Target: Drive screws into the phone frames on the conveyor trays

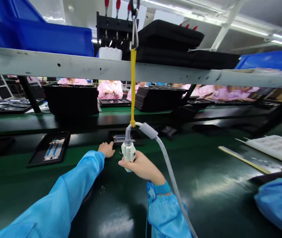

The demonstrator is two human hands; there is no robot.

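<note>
My right hand (141, 165) is closed around a white hand-held device (128, 152) with a ribbed grey neck and a grey cable (167, 158). A yellow elastic band (133, 89) suspends it from a metal carabiner (135, 29). To its left, my left hand (106, 149) reaches forward over the green bench, its index finger and thumb apart. That hand is at the near left corner of a black tray (136, 142), where a metal phone frame (123, 138) with blue strips lies. The device partly covers this tray; whether my fingers touch it, I cannot tell.
Another black tray (65, 140) holding a similar frame lies left. A white molded tray (277, 148) and a yellow-edged strip (245, 160) are at right, near another person's blue sleeve (279, 201). A metal shelf (81, 67) crosses overhead. Black tray stacks (71, 100) stand behind; people in pink sit beyond.
</note>
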